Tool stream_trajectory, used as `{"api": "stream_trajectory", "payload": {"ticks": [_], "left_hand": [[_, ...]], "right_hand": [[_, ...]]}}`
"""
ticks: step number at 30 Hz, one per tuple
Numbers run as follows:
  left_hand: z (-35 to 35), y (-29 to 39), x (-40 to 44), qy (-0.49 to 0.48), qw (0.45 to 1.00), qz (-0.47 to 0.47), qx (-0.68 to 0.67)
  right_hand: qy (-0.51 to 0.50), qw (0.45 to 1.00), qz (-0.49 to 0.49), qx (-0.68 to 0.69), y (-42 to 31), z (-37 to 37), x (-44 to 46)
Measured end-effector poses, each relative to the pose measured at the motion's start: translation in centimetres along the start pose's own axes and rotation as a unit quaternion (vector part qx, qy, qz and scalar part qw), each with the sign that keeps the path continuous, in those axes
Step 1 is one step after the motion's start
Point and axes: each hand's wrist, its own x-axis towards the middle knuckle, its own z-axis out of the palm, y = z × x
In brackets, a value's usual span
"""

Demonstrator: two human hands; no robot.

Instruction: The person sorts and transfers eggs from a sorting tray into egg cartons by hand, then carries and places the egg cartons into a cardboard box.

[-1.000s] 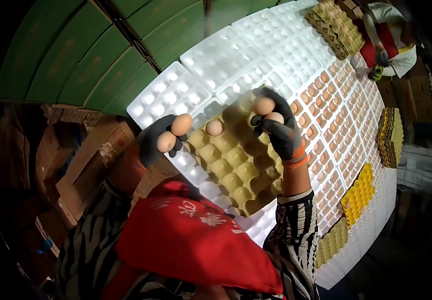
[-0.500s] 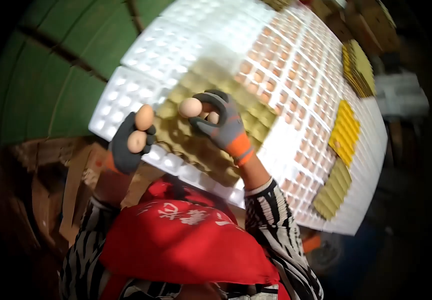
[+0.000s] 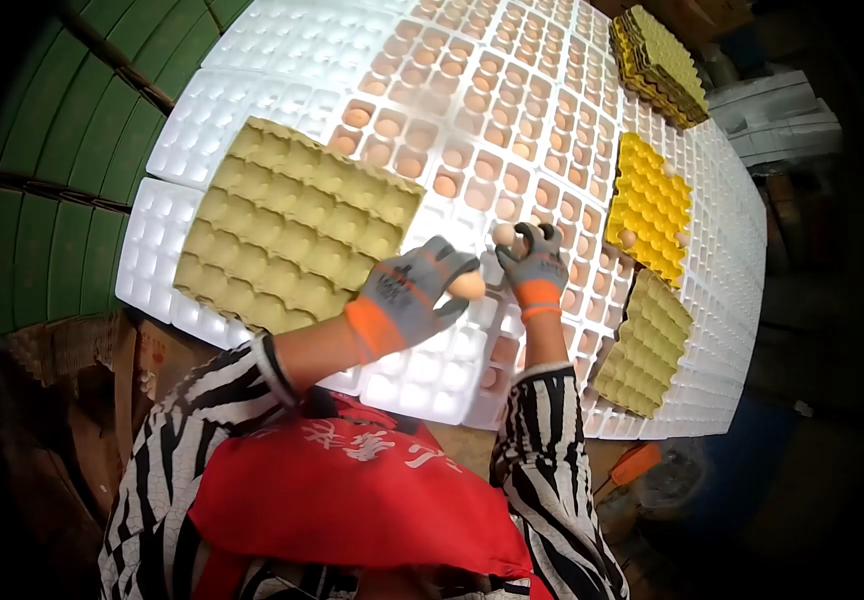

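Observation:
My left hand (image 3: 410, 290), in a grey and orange work glove, is closed on a brown egg (image 3: 468, 286) between fingers and thumb. It is over the white foam tray (image 3: 417, 385), just right of a tan pulp egg tray (image 3: 292, 225). Close by on the right, my right hand (image 3: 534, 265), gloved alike, grips a paler egg (image 3: 504, 234) at its fingertips. Its palm faces down, so anything else inside is hidden. Below and around this hand are foam cells, several with brown eggs (image 3: 445, 186) in them.
More egg-filled foam trays stretch to the far side. On the right lie a yellow egg tray (image 3: 649, 205) with a few eggs, a second tan pulp tray (image 3: 647, 345) and a stack of trays (image 3: 660, 65). Green boxes (image 3: 82, 130) stand at the left.
Both hands have moved right, from the tan pulp tray to the foam cells. My left hand has turned from palm up with two eggs to palm down, with one egg visible.

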Motion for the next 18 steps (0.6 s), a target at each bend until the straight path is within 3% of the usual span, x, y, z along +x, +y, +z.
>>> {"api": "stream_trajectory", "payload": {"ticks": [1, 3, 4, 6, 7, 8, 10, 11, 13, 14, 16, 17, 18], "left_hand": [[1.8, 0.0, 1.2, -0.016, 0.999, -0.006, 0.044], [4.5, -0.5, 3.8, -0.050, 0.987, -0.067, 0.136], [5.4, -0.7, 5.0, -0.059, 0.980, -0.097, 0.164], [7.6, -1.4, 7.5, -0.054, 0.968, -0.131, 0.209], [8.6, -1.9, 8.1, -0.038, 0.963, -0.135, 0.230], [9.4, -2.4, 8.3, -0.028, 0.964, -0.154, 0.213], [10.4, -2.8, 8.5, -0.007, 0.966, -0.190, 0.177], [10.9, -3.3, 8.4, 0.057, 0.967, -0.189, 0.158], [11.9, -4.2, 7.1, 0.172, 0.961, -0.182, 0.117], [12.0, -4.6, 6.9, 0.210, 0.957, -0.145, 0.137], [12.4, -6.3, 7.2, 0.193, 0.960, -0.120, 0.161], [12.9, -7.4, 7.3, 0.185, 0.961, -0.093, 0.183], [14.2, -9.0, 7.1, 0.178, 0.960, -0.100, 0.192]], "right_hand": [[-0.045, 0.999, 0.013, 0.016, 0.5, 0.2, 0.5], [0.019, 0.990, -0.029, 0.134, 1.8, 0.9, -0.1], [0.003, 0.960, -0.018, 0.279, 2.3, 1.4, -0.5], [-0.113, 0.806, 0.107, 0.570, 2.2, 1.8, -2.1], [-0.171, 0.785, 0.120, 0.583, 1.6, 1.0, -2.9], [-0.135, 0.848, 0.032, 0.511, 2.1, 2.8, -3.2], [-0.150, 0.825, 0.033, 0.543, 3.2, 4.0, -3.4], [-0.158, 0.813, 0.034, 0.559, 3.8, 4.6, -3.5], [-0.200, 0.621, 0.136, 0.746, 5.7, 3.7, -3.8], [-0.209, 0.592, 0.107, 0.771, 6.7, 3.0, -4.1], [-0.187, 0.670, 0.011, 0.719, 7.7, 2.5, -4.5], [-0.215, 0.610, 0.061, 0.760, 8.0, 1.8, -4.9], [-0.216, 0.640, 0.068, 0.734, 8.0, 1.7, -5.2]]}}
